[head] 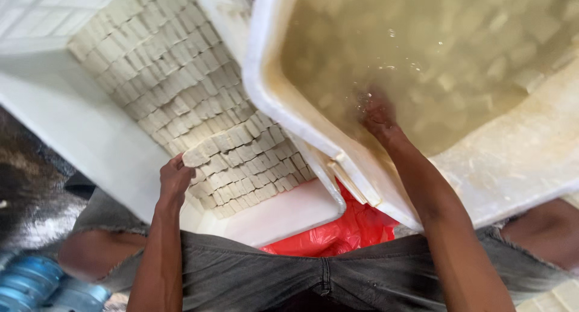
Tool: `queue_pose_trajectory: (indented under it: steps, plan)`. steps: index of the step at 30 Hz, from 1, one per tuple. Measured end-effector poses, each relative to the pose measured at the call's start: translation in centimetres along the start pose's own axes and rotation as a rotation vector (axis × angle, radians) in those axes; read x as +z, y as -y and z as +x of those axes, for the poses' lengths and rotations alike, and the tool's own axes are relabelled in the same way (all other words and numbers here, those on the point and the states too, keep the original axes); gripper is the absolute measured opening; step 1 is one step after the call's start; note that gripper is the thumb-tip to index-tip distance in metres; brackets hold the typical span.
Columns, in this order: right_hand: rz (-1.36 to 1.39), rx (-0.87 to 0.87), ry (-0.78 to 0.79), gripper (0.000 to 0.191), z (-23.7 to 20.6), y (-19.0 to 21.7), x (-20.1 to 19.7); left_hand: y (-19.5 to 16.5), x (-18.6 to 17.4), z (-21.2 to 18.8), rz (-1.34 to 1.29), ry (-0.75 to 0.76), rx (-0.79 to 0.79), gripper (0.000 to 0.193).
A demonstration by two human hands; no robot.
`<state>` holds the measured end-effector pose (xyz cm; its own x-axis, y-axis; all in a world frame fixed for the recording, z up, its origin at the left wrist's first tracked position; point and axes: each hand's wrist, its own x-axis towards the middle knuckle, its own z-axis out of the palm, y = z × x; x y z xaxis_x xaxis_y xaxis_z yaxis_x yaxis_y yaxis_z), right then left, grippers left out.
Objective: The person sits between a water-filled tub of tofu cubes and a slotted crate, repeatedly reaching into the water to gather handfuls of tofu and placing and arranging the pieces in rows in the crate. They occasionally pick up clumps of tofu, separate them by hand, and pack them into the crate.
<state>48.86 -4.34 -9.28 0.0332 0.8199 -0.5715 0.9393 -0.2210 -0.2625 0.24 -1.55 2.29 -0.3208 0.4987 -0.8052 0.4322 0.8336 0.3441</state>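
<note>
My left hand (174, 180) grips a pale rectangular block (196, 156) at the near edge of a white tub (72, 125). That tub is packed with tidy rows of the same cream blocks (181, 77). My right hand (375, 116) reaches into a second white tub (512, 161) filled with cloudy yellowish water (422, 47). The hand is under the surface and blurred, so I cannot tell whether it holds anything. More pale blocks show dimly beneath the water.
A red plastic bag (338, 233) lies in the gap between the two tubs, in front of my grey shorts (271, 276). Blue plastic bottles (36, 285) sit at the lower left. White tiles (36, 10) show at the top left.
</note>
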Motion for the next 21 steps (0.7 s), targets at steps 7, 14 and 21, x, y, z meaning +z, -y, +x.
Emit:
queue_pose_trajectory:
  steps: [7,14,21]
  plan:
    - [1.603,0.302,0.044,0.032,-1.2,2.1,-4.6,2.0,2.8,1.5,0.150,-0.497,0.162,0.076]
    - [1.988,-0.141,0.211,0.061,-6.4,8.8,-15.9,1.1,4.7,1.3,0.121,-0.403,0.182,0.109]
    - [1.316,-0.343,0.558,0.053,-4.3,30.4,-13.3,-0.9,2.7,-1.3,0.233,-0.296,0.170,0.113]
